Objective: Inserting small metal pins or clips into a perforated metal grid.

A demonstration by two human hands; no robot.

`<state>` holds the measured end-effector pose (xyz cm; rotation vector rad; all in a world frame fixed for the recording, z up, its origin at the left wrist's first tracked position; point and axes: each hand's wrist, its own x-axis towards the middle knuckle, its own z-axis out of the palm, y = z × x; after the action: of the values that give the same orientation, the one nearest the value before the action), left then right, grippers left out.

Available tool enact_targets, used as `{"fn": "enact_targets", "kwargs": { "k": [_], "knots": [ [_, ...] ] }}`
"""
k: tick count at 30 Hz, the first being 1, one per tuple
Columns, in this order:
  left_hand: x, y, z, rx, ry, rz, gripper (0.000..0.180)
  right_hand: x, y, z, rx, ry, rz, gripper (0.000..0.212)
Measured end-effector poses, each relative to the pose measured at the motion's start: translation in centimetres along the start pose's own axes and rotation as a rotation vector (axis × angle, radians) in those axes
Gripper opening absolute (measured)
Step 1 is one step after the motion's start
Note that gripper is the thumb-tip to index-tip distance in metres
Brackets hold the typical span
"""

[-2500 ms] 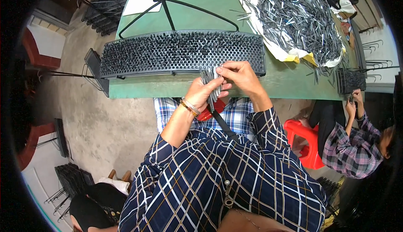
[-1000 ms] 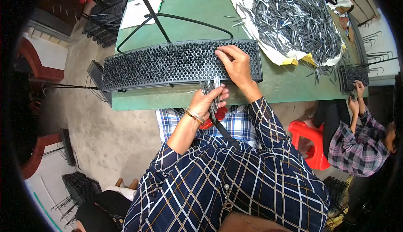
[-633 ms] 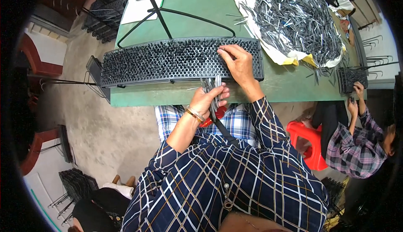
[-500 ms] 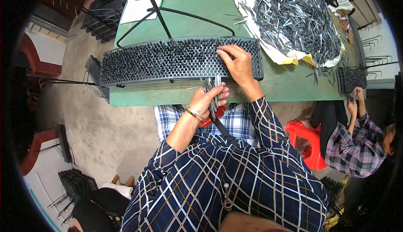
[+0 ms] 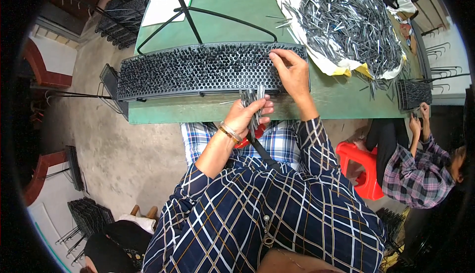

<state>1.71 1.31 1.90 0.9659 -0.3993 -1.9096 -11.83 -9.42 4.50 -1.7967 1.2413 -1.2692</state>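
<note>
A long black perforated panel (image 5: 198, 72) lies across the green table's front edge, its rows of round holes largely filled with dark upright pieces. Below its front rim, my left hand (image 5: 246, 114) is closed round a bundle of thin grey-black strips (image 5: 253, 102), their ends fanning upward. My right hand (image 5: 293, 74) is over the panel's right part, thumb and forefinger pinched together at the holes. Whatever lies between those fingertips is too small to make out. Bare holes show beside this hand and along the front rows.
A heap of loose strips (image 5: 351, 25) lies on a white sheet at the right of the green table (image 5: 222, 25). A black rod frame (image 5: 185, 11) rises behind the panel. At right, another person (image 5: 420, 164) handles a similar panel (image 5: 414, 95) near a red stool (image 5: 361, 169).
My right hand has moved a little to the right along the panel, still pinched. My left hand with the strips has shifted only slightly.
</note>
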Motion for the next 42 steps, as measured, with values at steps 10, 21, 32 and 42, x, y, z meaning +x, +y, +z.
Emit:
{"fn": "enact_targets", "kwargs": {
  "k": [10,21,32,42],
  "knots": [
    [0.1,0.5,1.0,0.045,0.005,0.077,0.025,-2.9,-0.1,-1.6,0.392,-0.440,0.377,0.022],
    [1.1,-0.2,0.7,-0.088,0.020,-0.062,0.027,0.4,1.3,0.2,0.087,0.059,-0.012,0.022],
    [1.3,-0.3,-0.2,-0.164,-0.023,-0.060,0.021,0.2,1.8,1.6,-0.201,0.148,-0.333,0.019],
    [0.8,0.0,0.5,-0.281,-0.066,-0.103,0.018,-0.6,2.8,1.3,-0.370,0.083,-0.468,0.016]
  ]
}}
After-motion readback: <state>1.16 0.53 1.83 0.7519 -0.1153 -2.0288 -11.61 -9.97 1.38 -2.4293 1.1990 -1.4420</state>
